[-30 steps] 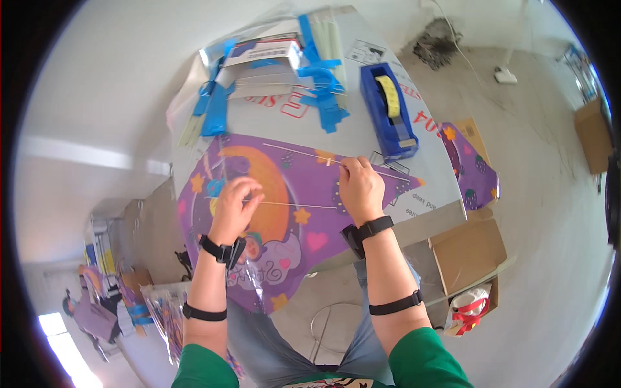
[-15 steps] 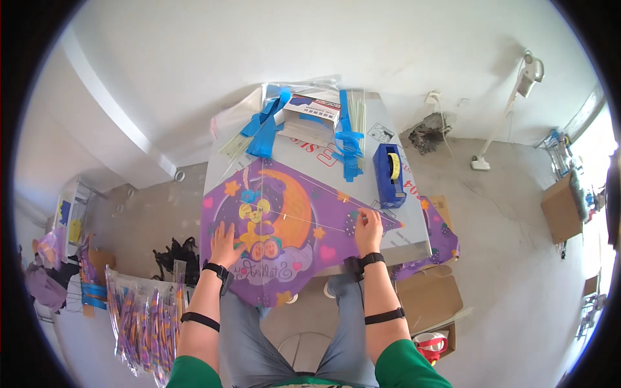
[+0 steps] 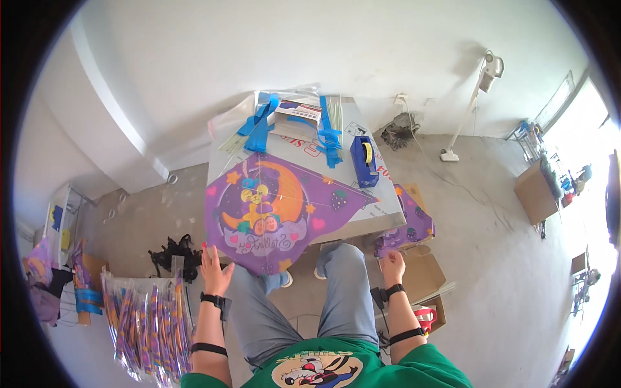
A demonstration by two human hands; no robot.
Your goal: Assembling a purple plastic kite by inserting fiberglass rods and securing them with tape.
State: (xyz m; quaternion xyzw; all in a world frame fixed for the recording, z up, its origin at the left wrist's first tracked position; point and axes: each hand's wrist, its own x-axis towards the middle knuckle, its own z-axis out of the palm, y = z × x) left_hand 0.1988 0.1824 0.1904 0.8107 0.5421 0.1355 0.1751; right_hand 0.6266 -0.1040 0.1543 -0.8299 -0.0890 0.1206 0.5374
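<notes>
A purple kite [image 3: 323,223] lies flat on the table, printed with a yellow mouse-like figure on an orange crescent moon. Thin rods run across it, and its pointed corner reaches right. Off the kite's near left edge, my left hand [image 3: 215,271] is raised with its fingers stretched apart and holds nothing. My right hand [image 3: 392,266] is off the table at the right, in front of more folded purple printed fabric [image 3: 414,226]. Its fingers are curled together, and whether anything is in them is hidden.
On the grey-covered table [image 3: 388,210] stand a blue tape dispenser [image 3: 364,169], a small white box [image 3: 294,123], blue strips [image 3: 260,134] and thin pale rods [image 3: 334,113]. An open cardboard box [image 3: 424,271] sits right; bagged purple kites [image 3: 152,323] hang left.
Both hands have come off the kite and drawn back toward me, the right one also outward to the right. The kite stays on the table. My view has shifted.
</notes>
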